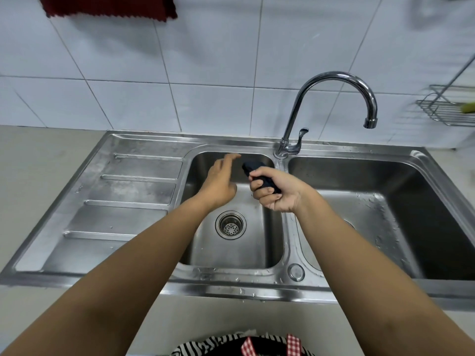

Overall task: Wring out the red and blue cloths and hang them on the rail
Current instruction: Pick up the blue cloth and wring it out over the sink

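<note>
Two basins sit side by side in the steel sink (144,191) set into your pale counter (38,160), with a ribbed draining board on the left and a tall curved tap (331,98) rising from the divider between the basins. Behind it the wall is white tile, and the red cloth (108,7) hangs at the top left, dark crimson, its zigzag lower edge spread flat against the tiles. Whatever it hangs from is out of frame. A wire rack (447,109) juts out at the far right. Both your arms reach over the left basin. Your right hand (276,190) is closed in a fist around the blue cloth (259,173), which looks very dark navy, squeezed into a tight roll with one end poking out past your fingers toward the back wall of the basin. Your left hand (221,181) is spread wide with nothing in it, just beside the roll and apart from it, above the round drain strainer (230,225).
</note>
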Available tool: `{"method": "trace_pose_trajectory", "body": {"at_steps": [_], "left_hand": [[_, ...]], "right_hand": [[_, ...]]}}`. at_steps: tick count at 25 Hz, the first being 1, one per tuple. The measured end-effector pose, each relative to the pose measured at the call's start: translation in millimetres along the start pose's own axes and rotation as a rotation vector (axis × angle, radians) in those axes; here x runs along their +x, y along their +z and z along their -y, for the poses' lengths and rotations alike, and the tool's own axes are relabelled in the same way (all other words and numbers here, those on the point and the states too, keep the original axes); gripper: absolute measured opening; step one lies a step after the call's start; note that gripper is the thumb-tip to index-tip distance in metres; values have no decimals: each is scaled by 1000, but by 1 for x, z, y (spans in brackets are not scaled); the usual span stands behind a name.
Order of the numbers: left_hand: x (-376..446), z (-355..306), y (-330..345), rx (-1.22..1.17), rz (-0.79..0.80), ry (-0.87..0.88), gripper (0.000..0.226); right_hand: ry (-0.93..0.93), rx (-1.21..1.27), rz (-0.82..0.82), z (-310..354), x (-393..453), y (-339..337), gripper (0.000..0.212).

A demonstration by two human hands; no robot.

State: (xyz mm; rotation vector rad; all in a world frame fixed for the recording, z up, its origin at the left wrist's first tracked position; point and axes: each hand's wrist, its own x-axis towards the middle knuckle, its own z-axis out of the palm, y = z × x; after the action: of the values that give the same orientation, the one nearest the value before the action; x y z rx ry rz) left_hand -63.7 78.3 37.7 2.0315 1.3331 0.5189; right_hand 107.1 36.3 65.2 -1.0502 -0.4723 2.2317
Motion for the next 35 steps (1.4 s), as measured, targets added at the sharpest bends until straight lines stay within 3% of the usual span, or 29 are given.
{"method": "trace_pose_trajectory", "body": {"at_steps": [1,3,7,9,11,15,19,23,27,31,35], "left_hand": [[-5,3,1,126,9,85,76],[-11,-1,3,166,-66,182,79],[-7,-19,0,27,-400,389,41],[-5,-26,-10,88,-411,432,24],[1,-29,-22,241,-319,476,21],[21,-20,-41,639,19,574,18],[25,-25,-39,798,305,366,14],[18,-33,-20,763,399,213,22],[12,-30,-5,564,442,69,14],[-2,-33,-3,-106,465,-244,19],[-19,-33,0,-598,528,-436,18]], "right_hand": [[11,23,59,3,-2,3,15],[51,-10,187,7,-5,11,15],[119,-108,441,11,-11,23,16],[166,-143,483,16,-14,22,17],[204,-229,410,19,-16,20,17],[302,-598,46,21,-11,16,31],[382,-1090,-260,21,-1,20,31],[281,-1671,-496,15,6,20,18],[64,-2025,-725,3,12,17,19],[-365,-2281,-769,3,12,8,23],[-652,-2362,-716,1,13,1,15]]}}
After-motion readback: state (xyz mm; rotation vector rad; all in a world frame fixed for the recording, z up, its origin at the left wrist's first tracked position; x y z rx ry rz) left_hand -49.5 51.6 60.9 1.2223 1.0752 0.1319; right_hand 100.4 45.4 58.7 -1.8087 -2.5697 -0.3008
